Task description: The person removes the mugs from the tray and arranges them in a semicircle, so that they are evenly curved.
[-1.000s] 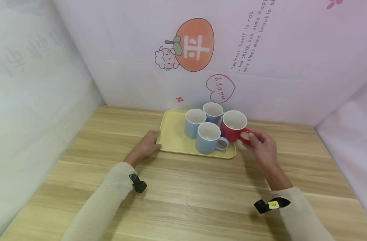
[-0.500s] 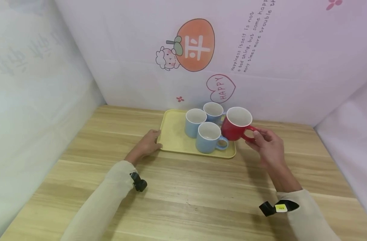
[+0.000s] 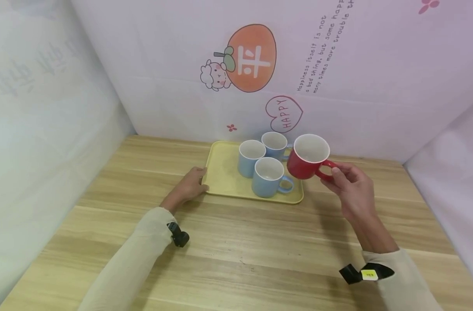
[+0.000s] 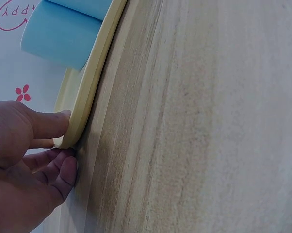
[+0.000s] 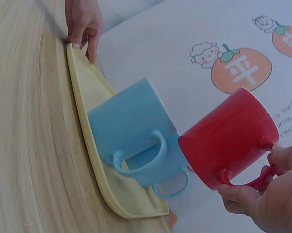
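Head view: on a pale wood-grain table (image 3: 228, 242) lies a yellow rectangular tray (image 3: 221, 175) with rounded corners. Three glossy light-blue ceramic-looking mugs stand upright on it: a left blue mug (image 3: 247, 166), a back blue mug (image 3: 274, 152) and a near blue mug (image 3: 264, 184). My right hand (image 3: 354, 188) holds a glossy red ceramic-looking mug (image 3: 303, 167), white inside, by its handle, raised near the tray's right end. My left hand (image 3: 190, 185) grips the tray's left edge.

Left wrist view: my fingers pinch the tray's rim from both sides. Parts of two blue mugs show; the red one is out of sight.

Right wrist view: my fingers curl round the red handle, and that mug's base is clear of the tray. So far, I judge, the blue mugs are settled on the tray, while setting down the red one is left; where it belongs, I cannot tell.
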Available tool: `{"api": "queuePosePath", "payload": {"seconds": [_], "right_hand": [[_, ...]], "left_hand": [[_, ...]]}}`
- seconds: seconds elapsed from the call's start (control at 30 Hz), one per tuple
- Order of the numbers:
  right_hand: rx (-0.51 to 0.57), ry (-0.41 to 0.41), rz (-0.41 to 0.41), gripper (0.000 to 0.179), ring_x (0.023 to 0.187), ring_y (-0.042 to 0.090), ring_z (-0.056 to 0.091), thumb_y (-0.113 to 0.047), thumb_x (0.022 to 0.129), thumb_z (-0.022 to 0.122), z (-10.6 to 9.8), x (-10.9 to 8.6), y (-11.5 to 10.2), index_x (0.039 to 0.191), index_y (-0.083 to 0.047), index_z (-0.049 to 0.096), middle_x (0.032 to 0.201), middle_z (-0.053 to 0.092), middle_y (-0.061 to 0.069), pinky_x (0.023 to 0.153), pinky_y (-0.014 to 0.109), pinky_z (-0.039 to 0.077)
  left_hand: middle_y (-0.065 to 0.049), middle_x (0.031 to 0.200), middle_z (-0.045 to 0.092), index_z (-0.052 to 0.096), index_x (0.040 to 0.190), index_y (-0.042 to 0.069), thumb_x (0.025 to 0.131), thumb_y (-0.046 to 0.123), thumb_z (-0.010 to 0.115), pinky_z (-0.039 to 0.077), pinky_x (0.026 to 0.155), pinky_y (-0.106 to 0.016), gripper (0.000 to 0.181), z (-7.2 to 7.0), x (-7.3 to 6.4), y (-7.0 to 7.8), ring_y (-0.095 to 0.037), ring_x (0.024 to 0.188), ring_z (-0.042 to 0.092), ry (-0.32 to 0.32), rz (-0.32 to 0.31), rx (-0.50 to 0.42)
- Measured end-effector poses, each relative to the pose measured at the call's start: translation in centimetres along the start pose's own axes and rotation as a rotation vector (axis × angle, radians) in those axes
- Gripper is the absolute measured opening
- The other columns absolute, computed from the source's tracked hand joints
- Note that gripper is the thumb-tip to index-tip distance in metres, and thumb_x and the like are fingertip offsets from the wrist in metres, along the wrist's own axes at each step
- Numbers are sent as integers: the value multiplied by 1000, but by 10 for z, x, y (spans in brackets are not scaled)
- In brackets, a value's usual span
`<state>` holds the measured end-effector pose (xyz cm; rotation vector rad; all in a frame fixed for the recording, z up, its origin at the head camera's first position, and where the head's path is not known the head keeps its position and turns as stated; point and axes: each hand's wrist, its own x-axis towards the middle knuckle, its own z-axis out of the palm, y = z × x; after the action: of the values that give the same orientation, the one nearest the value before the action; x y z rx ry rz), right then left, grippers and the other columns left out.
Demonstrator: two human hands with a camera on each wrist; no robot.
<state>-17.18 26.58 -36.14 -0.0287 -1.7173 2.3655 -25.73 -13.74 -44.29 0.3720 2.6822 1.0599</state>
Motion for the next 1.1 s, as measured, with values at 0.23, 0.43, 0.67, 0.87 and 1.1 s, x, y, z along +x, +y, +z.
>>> {"api": "queuePosePath", "payload": {"seconds": [0.23, 0.43, 0.67, 0.87, 1.1], "right_hand": [[-16, -62, 17, 18, 91, 23, 71, -5, 93, 68, 7, -11, -9, 111, 0, 68, 110, 61, 11, 82, 37, 53], [-26, -115, 24, 18, 91, 22, 72, -3, 95, 65, 12, -19, -13, 112, 0, 68, 108, 63, 9, 83, 38, 53], [-58, -172, 44, 17, 93, 23, 72, -3, 97, 63, 16, -25, -17, 113, 0, 67, 109, 63, 9, 84, 37, 53], [-91, -237, 40, 18, 95, 24, 72, -4, 97, 62, 17, -27, -18, 115, 1, 66, 109, 64, 10, 85, 38, 53], [-134, -332, 59, 18, 96, 25, 71, -3, 100, 59, 16, -33, -19, 115, 0, 66, 110, 64, 10, 87, 38, 53]], "left_hand": [[-32, 149, 33, 25, 152, -9, 93, 1, 63, 27, 115, -51, 71, 0, -1, 3, -45, 138, 33, 13, -11, -6], [-32, 150, 31, 24, 151, -10, 94, 2, 63, 27, 115, -51, 70, 0, 0, 2, -45, 139, 32, 9, -5, -4], [-33, 148, 34, 27, 150, -11, 93, 1, 65, 28, 115, -51, 70, -1, 1, 2, -45, 136, 35, 20, 5, -7], [-34, 146, 37, 29, 149, -12, 90, 2, 67, 28, 114, -52, 72, -2, 1, 2, -46, 134, 38, 40, 16, -3], [-33, 143, 41, 34, 148, -10, 89, 3, 70, 31, 113, -53, 71, -1, 1, 1, -46, 131, 41, 46, 8, -1]]}}
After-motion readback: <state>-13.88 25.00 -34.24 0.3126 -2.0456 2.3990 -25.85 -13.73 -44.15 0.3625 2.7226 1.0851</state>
